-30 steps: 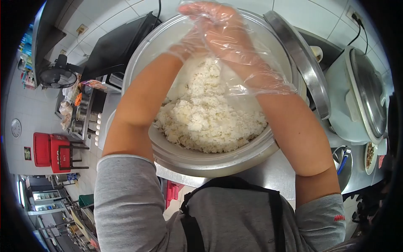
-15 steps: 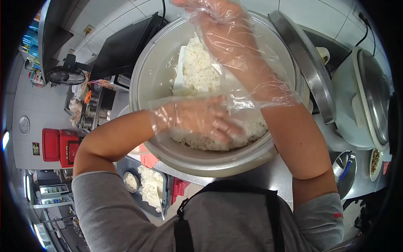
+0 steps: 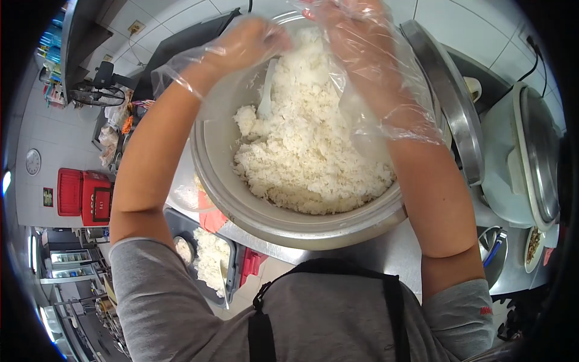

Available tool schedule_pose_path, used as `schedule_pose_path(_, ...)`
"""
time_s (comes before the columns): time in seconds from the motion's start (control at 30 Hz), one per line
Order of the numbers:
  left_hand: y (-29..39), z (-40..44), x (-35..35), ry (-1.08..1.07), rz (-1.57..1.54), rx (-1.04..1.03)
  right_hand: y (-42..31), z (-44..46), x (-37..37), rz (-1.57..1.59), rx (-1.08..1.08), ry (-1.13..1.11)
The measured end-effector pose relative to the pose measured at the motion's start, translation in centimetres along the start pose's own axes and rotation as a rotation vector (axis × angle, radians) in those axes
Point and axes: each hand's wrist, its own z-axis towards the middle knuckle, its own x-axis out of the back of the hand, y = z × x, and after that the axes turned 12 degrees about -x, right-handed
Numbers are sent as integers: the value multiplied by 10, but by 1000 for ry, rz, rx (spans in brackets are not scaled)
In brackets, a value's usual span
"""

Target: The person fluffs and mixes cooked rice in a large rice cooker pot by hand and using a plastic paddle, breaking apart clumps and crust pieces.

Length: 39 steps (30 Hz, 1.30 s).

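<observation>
A large round rice cooker pot (image 3: 208, 172) holds a heap of cooked white rice (image 3: 313, 133). A white rice paddle (image 3: 267, 90) stands in the rice on the left side. My left hand (image 3: 250, 42), in a loose clear plastic glove, is above the pot's far left rim; its fingers look bent but are smeared by motion. My right hand (image 3: 356, 27), gloved likewise, is over the far side at the top edge of the view. Its fingers are curled closed and partly cut off, so what they hold, if anything, is hidden.
A steel lid (image 3: 446, 102) leans right of the pot, beside a second lidded cooker (image 3: 512, 157). A grey tray (image 3: 181, 223) with rice and a small bowl sits lower left. A bowl with a blue-handled utensil (image 3: 494, 247) stands right. A fan (image 3: 96, 90) is at left.
My left hand has lifted off the rice and moved up to the pot's far left rim, uncovering the heap. My right hand has shifted slightly right. The rice now reaches higher around the paddle.
</observation>
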Motion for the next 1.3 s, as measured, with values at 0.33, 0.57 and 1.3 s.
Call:
schedule_pose_path(0.33,-54,-55,-106,-260,626,-415,-13,20,29,260,-83,93)
schedule_pose_path(0.57,-14,-36,-55,-685,1325,-176,-3,16,25,140,-101,73)
schedule_pose_path(1.3,20,-74,-61,-467,734,-22,89,-24,-20,-1098,-461,-460)
